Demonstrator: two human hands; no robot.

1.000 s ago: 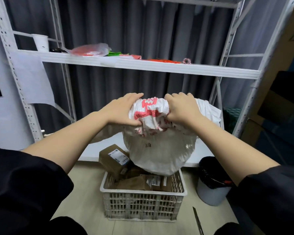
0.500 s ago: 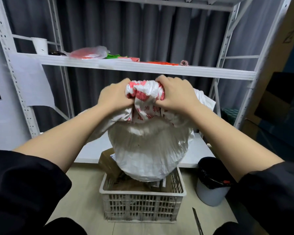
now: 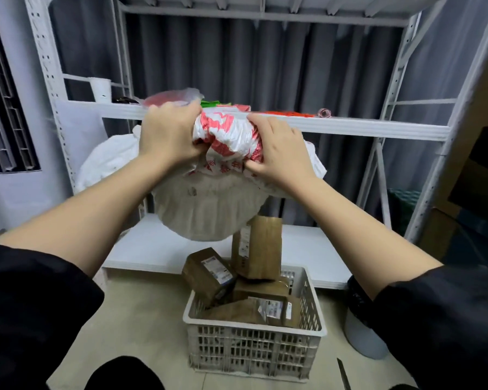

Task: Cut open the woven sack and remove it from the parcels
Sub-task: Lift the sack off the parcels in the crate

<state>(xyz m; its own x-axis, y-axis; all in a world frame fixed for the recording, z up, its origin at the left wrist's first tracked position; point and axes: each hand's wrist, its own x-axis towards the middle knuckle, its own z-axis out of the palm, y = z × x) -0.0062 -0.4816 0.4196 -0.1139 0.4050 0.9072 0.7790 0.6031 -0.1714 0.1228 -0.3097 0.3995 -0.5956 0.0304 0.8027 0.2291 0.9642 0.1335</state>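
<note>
Left hand [image 3: 168, 136] and right hand [image 3: 279, 153] both clutch bunched, crinkly white woven sack [image 3: 209, 209] with red print, held above slotted plastic crate [image 3: 254, 347]. Taped brown cardboard parcels [image 3: 209, 274] piled in crate, one upright at far edge.

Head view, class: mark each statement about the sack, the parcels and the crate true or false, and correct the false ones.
1. Both hands grip the bunched woven sack. True: the left hand and right hand each hold a grip on it.
2. The sack rests inside the crate. False: it is held up above the white crate.
3. Brown parcels lie in the crate. True.
4. A knife is in the right hand. False: a blade lies on the floor beside the crate.
5. The upper shelf holds nothing. False: a cup and bags sit on it.
</note>
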